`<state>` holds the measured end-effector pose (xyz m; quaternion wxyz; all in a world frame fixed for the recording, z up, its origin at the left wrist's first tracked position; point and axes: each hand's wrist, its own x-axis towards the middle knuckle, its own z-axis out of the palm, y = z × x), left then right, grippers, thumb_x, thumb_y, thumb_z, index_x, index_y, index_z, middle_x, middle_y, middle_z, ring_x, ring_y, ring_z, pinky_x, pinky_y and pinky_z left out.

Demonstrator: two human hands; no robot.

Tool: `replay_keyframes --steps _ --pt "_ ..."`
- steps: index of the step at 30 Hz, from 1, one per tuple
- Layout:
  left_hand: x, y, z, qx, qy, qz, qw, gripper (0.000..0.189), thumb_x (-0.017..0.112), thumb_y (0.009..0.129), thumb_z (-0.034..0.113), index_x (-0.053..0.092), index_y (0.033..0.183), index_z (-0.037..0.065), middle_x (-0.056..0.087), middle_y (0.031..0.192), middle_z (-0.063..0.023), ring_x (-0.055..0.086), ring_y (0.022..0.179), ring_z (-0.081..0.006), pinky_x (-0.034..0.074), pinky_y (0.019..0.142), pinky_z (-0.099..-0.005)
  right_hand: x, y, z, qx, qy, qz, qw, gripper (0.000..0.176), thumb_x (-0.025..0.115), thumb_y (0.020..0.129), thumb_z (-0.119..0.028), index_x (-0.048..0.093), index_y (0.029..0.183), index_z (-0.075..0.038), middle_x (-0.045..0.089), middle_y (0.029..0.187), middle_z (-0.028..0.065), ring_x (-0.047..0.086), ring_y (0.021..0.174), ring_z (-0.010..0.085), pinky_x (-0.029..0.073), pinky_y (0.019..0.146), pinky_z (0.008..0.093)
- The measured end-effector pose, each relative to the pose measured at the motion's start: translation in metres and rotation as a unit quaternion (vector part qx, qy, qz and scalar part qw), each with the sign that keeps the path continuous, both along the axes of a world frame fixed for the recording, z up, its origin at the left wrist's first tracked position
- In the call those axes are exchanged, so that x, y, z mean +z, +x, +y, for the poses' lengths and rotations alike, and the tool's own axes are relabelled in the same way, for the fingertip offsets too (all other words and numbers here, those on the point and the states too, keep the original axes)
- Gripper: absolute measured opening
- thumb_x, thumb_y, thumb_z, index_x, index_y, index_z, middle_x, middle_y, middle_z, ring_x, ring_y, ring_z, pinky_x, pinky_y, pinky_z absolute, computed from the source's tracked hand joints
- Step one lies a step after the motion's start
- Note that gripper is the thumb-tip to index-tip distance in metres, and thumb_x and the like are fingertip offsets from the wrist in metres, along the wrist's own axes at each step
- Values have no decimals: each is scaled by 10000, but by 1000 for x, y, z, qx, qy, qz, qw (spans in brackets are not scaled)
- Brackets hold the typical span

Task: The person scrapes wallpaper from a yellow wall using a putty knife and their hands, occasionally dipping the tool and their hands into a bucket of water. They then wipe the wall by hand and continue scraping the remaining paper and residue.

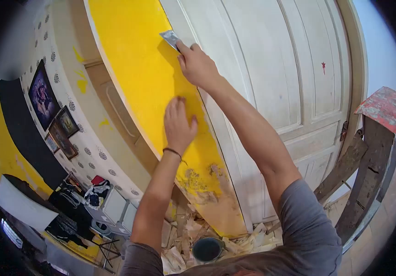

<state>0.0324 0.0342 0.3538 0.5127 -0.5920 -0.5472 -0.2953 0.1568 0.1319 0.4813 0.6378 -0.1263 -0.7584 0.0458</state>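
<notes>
My right hand (pixel 197 64) is closed around the handle of a scraper (pixel 170 39). The scraper's wide metal blade lies against the upper part of a yellow wall strip (pixel 133 55), close to the edge beside a white door (pixel 271 69). Lower down, my left hand (pixel 178 123) rests against the yellow surface with its fingers stretched out, holding nothing. A dark band circles the left wrist. Near its bottom the yellow strip is patchy, with bare, stained spots (pixel 198 181).
A dark bucket (pixel 208 250) stands on the floor among torn paper scraps (pixel 176 260). To the right is a worn wooden stand with a red top (pixel 384 108). Framed pictures (pixel 44 96) hang on the left wall, and a white drawer unit (pixel 113 207) stands below them.
</notes>
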Motion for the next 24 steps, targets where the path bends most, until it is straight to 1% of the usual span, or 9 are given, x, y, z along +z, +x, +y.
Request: replay_keyframes --steps 2,5,7,11,14,18,20,22,24 --pt "38 -5 9 5 36 -11 999 558 676 859 191 501 1337 -36 505 1325 -239 463 1250 -411 385 1057 -486 20 4 8 18 9 11 1000 456 525 982 -231 498 1413 -84 610 1089 245 656 915 443 539 812 506" --pt "95 -6 18 7 59 -23 998 522 679 882 196 516 1321 -36 552 1269 -216 486 1229 -388 388 1052 -475 21 24 16 194 7 115 974 447 541 983 -203 549 1386 -9 682 1101 248 671 984 333 506 888 399" --pt "129 -5 27 -38 125 13 991 473 701 879 208 579 1271 -26 609 1197 -187 543 1168 -361 432 1006 -442 2 37 21 172 7 88 981 447 542 983 -200 548 1391 -18 680 1083 232 663 966 316 502 885 392" --pt "175 4 38 -57 135 0 989 295 714 874 198 700 1117 30 674 1064 -144 637 1011 -320 509 883 -390 -39 43 23 157 3 15 988 439 536 986 -191 552 1395 -33 654 1020 199 628 921 296 490 865 379" --pt "190 3 37 -64 85 -39 994 235 700 880 177 713 1082 57 683 1001 -135 652 963 -305 517 859 -386 -51 37 19 174 13 7 985 435 525 988 -179 547 1399 -40 628 1000 200 612 930 306 484 863 377" --pt "203 -6 41 -16 127 57 990 138 650 909 167 691 959 45 681 970 -132 648 911 -317 516 806 -413 -48 29 20 146 -12 -30 989 442 494 998 -189 522 1418 -57 602 977 203 599 933 342 478 867 404" --pt "202 -9 39 -49 149 50 986 163 605 943 178 667 925 29 674 957 -149 642 897 -335 507 797 -435 -43 25 18 139 -7 -29 990 447 485 1003 -209 515 1426 -71 593 967 202 597 931 347 481 857 418" --pt "199 -13 38 -115 240 -64 962 208 576 969 195 656 928 8 667 938 -169 639 895 -348 499 799 -445 -34 26 13 110 -31 -39 993 450 482 1002 -218 510 1433 -90 594 979 203 604 928 350 488 849 429" --pt "187 -15 30 -122 244 -88 958 236 562 979 210 642 946 -9 658 914 -184 641 860 -344 503 771 -434 -24 25 12 91 -20 -44 995 452 482 1001 -220 509 1434 -95 595 985 202 613 923 356 494 840 439"
